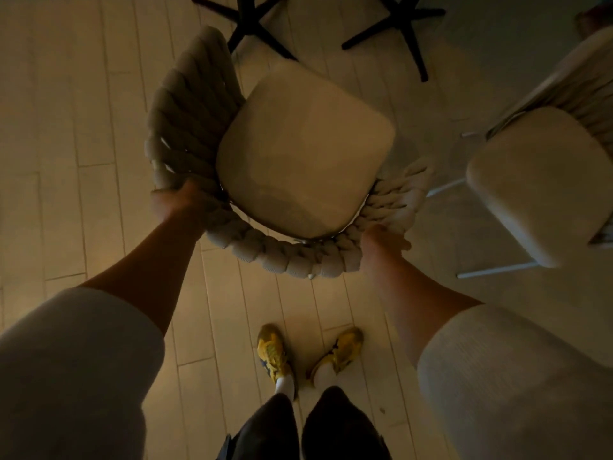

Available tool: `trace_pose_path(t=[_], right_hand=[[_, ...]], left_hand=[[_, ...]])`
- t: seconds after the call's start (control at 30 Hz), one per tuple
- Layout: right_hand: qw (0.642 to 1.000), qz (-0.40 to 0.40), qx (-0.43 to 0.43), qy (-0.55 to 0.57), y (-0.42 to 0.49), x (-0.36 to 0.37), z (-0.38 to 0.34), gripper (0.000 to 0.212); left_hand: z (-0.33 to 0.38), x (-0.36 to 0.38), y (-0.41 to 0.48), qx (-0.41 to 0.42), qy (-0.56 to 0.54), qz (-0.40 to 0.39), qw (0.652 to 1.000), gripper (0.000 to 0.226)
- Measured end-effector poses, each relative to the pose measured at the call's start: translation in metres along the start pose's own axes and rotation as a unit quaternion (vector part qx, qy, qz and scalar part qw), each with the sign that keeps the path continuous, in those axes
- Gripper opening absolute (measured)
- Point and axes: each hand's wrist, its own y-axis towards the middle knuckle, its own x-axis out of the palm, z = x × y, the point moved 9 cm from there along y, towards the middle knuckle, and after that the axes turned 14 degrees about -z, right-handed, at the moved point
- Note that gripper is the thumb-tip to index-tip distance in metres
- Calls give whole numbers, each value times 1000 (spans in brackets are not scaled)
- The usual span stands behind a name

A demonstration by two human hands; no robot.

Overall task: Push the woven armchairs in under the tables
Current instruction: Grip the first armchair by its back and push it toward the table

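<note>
Beneath me I see the pale plank floor [66, 127] filling the view. On it, just ahead of my feet, stands the woven armchair [292, 161], cushion up, its open front turned toward the top edge of the view. The front tip of its left arm sits just beside one foot of the nearer black table base [248, 24]. A second black table base [398, 31] stands to the right of that one. No tabletop shows. A second woven armchair [530, 187] stands near the right edge, apart from the first, on thin white legs.

My left hand [175, 200] grips the braided back rim [282, 257] at its rear left, fingers curled over it and mostly hidden. My right hand [381, 240] holds the same rim at the rear right, fingers wrapped over the braid. Below are my yellow shoes [272, 353].
</note>
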Motion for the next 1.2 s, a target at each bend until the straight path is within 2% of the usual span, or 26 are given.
trace_pose_path(t=[0.1, 0.2, 0.3, 0.47, 0.6, 0.83, 1.2], right_hand=[[997, 78, -10, -1, -3, -7, 3, 66], [992, 122, -40, -4, -11, -8, 5, 59], [989, 135, -54, 2, -9, -5, 8, 55], [983, 152, -67, -79, -6, -8, 4, 53], [982, 153, -70, -89, -4, -12, 0, 54], [980, 135, -89, -112, 2, -24, -5, 58], [964, 110, -144, -195, 10, -52, -22, 52]], left_hand=[[11, -6, 17, 13, 38, 25, 999, 48], [18, -14, 34, 34, 71, 54, 995, 52], [22, -14, 37, 66, 87, 71, 991, 46], [36, -10, 34, 149, 132, 79, 977, 39], [37, -7, 24, 153, 159, 90, 971, 40], [17, -7, 12, 145, 138, 86, 976, 40], [-69, -20, -51, 79, 79, 130, 985, 41]])
